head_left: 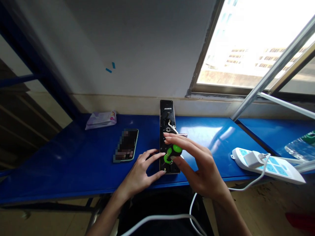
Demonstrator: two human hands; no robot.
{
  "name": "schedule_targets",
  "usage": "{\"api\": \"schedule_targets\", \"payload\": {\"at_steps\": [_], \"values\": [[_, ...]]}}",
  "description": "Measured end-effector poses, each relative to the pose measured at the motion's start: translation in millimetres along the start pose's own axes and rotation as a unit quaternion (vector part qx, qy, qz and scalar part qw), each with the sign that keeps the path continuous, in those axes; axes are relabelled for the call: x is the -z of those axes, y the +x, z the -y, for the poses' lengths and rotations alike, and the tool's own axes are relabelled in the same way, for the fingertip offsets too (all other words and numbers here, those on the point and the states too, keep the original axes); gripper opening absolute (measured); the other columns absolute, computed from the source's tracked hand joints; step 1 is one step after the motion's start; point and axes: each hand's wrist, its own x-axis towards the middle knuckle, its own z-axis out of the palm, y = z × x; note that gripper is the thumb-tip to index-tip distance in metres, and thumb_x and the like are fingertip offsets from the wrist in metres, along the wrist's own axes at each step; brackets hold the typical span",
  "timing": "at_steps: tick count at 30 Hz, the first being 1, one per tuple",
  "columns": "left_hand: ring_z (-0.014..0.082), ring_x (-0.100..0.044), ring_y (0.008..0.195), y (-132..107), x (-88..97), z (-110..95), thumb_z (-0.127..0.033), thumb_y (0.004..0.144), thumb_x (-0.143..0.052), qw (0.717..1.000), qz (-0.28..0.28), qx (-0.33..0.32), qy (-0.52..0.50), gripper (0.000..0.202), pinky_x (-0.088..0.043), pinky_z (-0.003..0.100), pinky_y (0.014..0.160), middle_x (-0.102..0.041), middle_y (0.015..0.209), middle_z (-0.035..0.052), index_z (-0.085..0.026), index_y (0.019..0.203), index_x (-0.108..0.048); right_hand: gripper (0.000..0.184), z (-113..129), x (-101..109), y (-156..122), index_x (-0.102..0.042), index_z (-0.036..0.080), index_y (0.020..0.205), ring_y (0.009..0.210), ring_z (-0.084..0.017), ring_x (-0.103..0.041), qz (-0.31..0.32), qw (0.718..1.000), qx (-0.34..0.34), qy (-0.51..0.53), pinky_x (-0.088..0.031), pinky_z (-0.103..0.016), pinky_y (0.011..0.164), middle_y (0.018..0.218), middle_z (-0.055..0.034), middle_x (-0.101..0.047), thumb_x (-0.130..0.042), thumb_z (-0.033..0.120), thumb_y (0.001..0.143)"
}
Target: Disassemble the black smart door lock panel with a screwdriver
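The right hand (204, 164) grips a green-and-black screwdriver (176, 149) over the near half of the black door-lock panel (162, 129), while the left hand (140, 168) only rests loose fingertips on it; that light hold could let the panel swivel and the bit slip. It sits mid-table on blue metal (199, 126), long axis near to far, lever handle (183, 134) pointing right.
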Motion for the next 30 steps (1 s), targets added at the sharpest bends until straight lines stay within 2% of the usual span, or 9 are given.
{"api": "schedule_targets", "payload": {"at_steps": [3, 7, 9, 13, 16, 19, 22, 26, 30], "values": [[0.0346, -0.057, 0.143, 0.4, -0.1, 0.1, -0.051, 0.094, -0.074, 1.0, -0.003, 0.001, -0.001, 0.054, -0.049, 0.055, 0.119, -0.058, 0.155, 0.0068, -0.038, 0.145, -0.063, 0.044, -3.2, -3.6, -1.8, -0.071, 0.029, 0.135, 0.109, -0.021, -0.076, -0.049, 0.999, 0.017, 0.003, -0.064, -0.035, 0.093, 0.12, -0.0073, -0.078, -0.072, 0.008, 0.095], [0.0326, -0.058, 0.142, 1.0, 0.9, -0.9, -0.049, 0.094, -0.075, 1.0, 0.004, -0.003, -0.008, 0.055, -0.05, 0.053, 0.119, -0.059, 0.155, 0.0059, -0.038, 0.147, -0.062, 0.034, -8.6, -9.7, -1.8, -0.077, 0.025, 0.119, 0.081, -0.014, -0.071, -0.114, 0.992, 0.023, -0.038, -0.062, -0.026, 0.072, 0.095, -0.0023, -0.067, -0.085, 0.015, 0.087], [0.0325, -0.058, 0.141, 0.8, 1.3, -0.9, -0.05, 0.095, -0.074, 1.0, 0.002, -0.005, -0.002, 0.056, -0.05, 0.052, 0.119, -0.06, 0.154, 0.006, -0.038, 0.148, -0.061, 0.034, -7.6, -8.9, -1.1, -0.076, 0.024, 0.122, 0.087, -0.016, -0.072, -0.107, 0.992, 0.022, -0.054, -0.063, -0.027, 0.078, 0.1, -0.0046, -0.069, -0.083, 0.015, 0.089], [0.0328, -0.06, 0.138, 0.1, 1.5, -0.6, -0.051, 0.096, -0.073, 1.0, -0.008, -0.011, 0.007, 0.054, -0.052, 0.052, 0.117, -0.061, 0.152, 0.0065, -0.038, 0.147, -0.062, 0.049, -0.9, -2.5, 0.6, -0.064, 0.025, 0.144, 0.127, -0.023, -0.07, -0.012, 1.0, 0.016, -0.021, -0.06, -0.037, 0.106, 0.138, -0.0114, -0.072, -0.066, 0.008, 0.098], [0.0337, -0.06, 0.139, 0.1, 0.9, -0.6, -0.051, 0.095, -0.074, 1.0, -0.006, -0.012, 0.005, 0.055, -0.052, 0.052, 0.116, -0.062, 0.152, 0.0066, -0.037, 0.147, -0.063, 0.046, 0.2, -1.4, 2.4, -0.067, 0.027, 0.14, 0.113, -0.021, -0.075, 0.005, 1.0, 0.019, 0.002, -0.064, -0.033, 0.097, 0.127, -0.0082, -0.078, -0.066, 0.009, 0.098], [0.0337, -0.06, 0.139, 0.0, -0.4, 0.0, -0.051, 0.094, -0.074, 1.0, -0.01, -0.009, 0.006, 0.056, -0.052, 0.051, 0.117, -0.062, 0.152, 0.0067, -0.037, 0.147, -0.062, 0.034, -3.4, -3.9, 4.3, -0.074, 0.025, 0.128, 0.095, -0.018, -0.076, -0.033, 0.999, 0.028, -0.026, -0.065, -0.03, 0.083, 0.108, -0.0062, -0.078, -0.073, 0.014, 0.096], [0.0324, -0.061, 0.138, -0.4, -1.1, 0.3, -0.052, 0.095, -0.074, 1.0, -0.011, -0.012, 0.006, 0.057, -0.051, 0.05, 0.117, -0.062, 0.151, 0.0061, -0.038, 0.148, -0.061, 0.033, -7.0, -4.4, 4.0, -0.074, 0.026, 0.127, 0.091, -0.017, -0.075, -0.057, 0.996, 0.03, -0.053, -0.065, -0.03, 0.081, 0.104, -0.0051, -0.077, -0.075, 0.016, 0.095], [0.0317, -0.06, 0.139, -0.5, 0.4, -1.9, -0.052, 0.095, -0.074, 1.0, -0.002, -0.011, 0.0, 0.055, -0.05, 0.05, 0.118, -0.063, 0.15, 0.006, -0.038, 0.147, -0.062, 0.045, -4.7, 0.5, -0.7, -0.07, 0.029, 0.137, 0.109, -0.019, -0.077, -0.032, 0.997, 0.044, -0.048, -0.066, -0.031, 0.092, 0.121, -0.0056, -0.08, -0.073, 0.011, 0.096], [0.0327, -0.058, 0.14, -0.1, 3.0, -5.6, -0.053, 0.095, -0.073, 1.0, 0.013, 0.003, -0.014, 0.056, -0.049, 0.052, 0.118, -0.061, 0.153, 0.0064, -0.037, 0.148, -0.061, 0.05, 3.9, 6.9, -2.8, -0.063, 0.027, 0.145, 0.135, -0.022, -0.067, 0.054, 0.998, 0.015, -0.022, -0.059, -0.036, 0.111, 0.147, -0.0083, -0.069, -0.064, 0.007, 0.099]]}}
